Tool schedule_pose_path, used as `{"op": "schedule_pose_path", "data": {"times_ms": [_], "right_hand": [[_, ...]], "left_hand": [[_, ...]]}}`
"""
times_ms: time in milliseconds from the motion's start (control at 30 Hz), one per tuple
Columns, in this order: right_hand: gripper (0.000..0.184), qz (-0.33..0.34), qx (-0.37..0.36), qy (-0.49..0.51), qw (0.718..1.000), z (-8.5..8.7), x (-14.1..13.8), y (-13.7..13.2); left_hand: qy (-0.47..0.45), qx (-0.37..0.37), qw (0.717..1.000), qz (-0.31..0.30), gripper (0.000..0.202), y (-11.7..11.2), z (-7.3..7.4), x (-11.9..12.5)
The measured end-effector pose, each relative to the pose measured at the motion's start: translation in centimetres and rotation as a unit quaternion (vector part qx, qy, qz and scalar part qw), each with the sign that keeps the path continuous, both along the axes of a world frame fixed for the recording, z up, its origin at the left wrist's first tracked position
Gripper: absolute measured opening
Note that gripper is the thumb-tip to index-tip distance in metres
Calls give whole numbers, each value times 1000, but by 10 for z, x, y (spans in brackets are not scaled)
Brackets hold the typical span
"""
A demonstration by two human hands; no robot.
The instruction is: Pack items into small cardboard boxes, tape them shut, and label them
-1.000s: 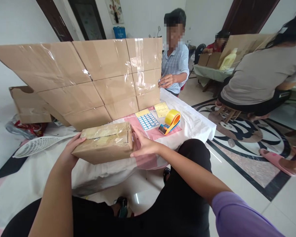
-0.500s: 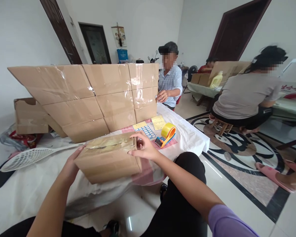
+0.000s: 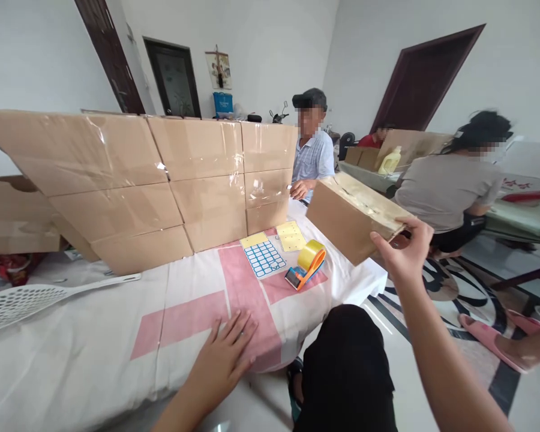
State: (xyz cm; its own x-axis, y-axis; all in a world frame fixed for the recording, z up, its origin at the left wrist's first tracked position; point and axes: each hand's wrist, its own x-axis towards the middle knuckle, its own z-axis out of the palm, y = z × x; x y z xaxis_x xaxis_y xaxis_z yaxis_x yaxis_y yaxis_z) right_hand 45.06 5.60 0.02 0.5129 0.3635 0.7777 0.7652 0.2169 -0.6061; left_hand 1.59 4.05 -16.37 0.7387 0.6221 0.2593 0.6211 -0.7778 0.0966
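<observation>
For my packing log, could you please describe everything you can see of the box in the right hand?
The box is plain brown cardboard, oblong and closed, with glossy clear tape wrinkled along its top seam. It hangs tilted in the air off the table's right edge. Only the right hand touches it, gripping its near end.

The cloth-draped surface (image 3: 94,360) carries stacked, taped cardboard boxes (image 3: 162,180), label sheets (image 3: 264,258), a tape dispenser (image 3: 308,264), a white swatter (image 3: 27,300), and the left hand (image 3: 222,360), palm down.

white walls (image 3: 274,36), 2 dark brown doors (image 3: 420,78), glossy patterned floor (image 3: 468,288), cloth-covered table (image 3: 94,336).
</observation>
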Motion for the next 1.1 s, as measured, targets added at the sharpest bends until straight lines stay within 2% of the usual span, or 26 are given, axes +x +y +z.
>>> {"op": "schedule_pose_path", "data": {"times_ms": [100, 200, 233, 300, 367, 433, 500, 533, 600, 667, 767, 833, 1000, 1100], "right_hand": [[63, -36, -88, 21, 995, -43, 41, 13], [67, -55, -142, 10, 988, -84, 62, 34], [69, -49, -154, -3, 987, -92, 64, 45], [72, -27, -182, -28, 982, -98, 64, 77], [77, -12, -221, -35, 975, -90, 56, 122], [82, -4, -277, -21, 960, -75, 45, 174], [87, -1, -356, -10, 935, -56, 32, 225], [86, 4, -368, -8, 930, -47, 25, 247], [82, -15, -352, -7, 936, -27, 13, 282], [67, -2, -305, -25, 952, -10, 2, 307], [43, 94, -260, -59, 959, 8, -16, 328], [38, 119, -258, -66, 956, 13, -27, 336], [21, 61, -291, -65, 953, 17, -49, 335], [26, 42, -315, -81, 945, 23, -57, 329]], "left_hand": [[-18, 31, 999, -17, 67, 6, -5, -5], [-49, 61, 996, -36, 87, 13, -14, -9], [-58, 68, 995, -41, 94, 15, -18, -10], [-68, 76, 994, -45, 101, 17, -24, -13], [-79, 73, 993, -45, 98, 17, -28, -15], [-96, 58, 993, -33, 84, 17, -28, -16], [-109, 38, 993, -15, 57, 19, -26, -15], [-115, 33, 993, -3, 40, 20, -25, -13], [-127, 35, 991, 21, 19, 23, -23, -10], [-139, 46, 989, 35, 15, 27, -24, -8], [-156, 56, 986, 33, 14, 28, -26, -8], [-171, 49, 984, 32, 15, 28, -26, -10], [-233, -15, 972, 10, 15, 20, -20, -10], [-284, -82, 953, 60, 27, 9, -19, -7]]}}
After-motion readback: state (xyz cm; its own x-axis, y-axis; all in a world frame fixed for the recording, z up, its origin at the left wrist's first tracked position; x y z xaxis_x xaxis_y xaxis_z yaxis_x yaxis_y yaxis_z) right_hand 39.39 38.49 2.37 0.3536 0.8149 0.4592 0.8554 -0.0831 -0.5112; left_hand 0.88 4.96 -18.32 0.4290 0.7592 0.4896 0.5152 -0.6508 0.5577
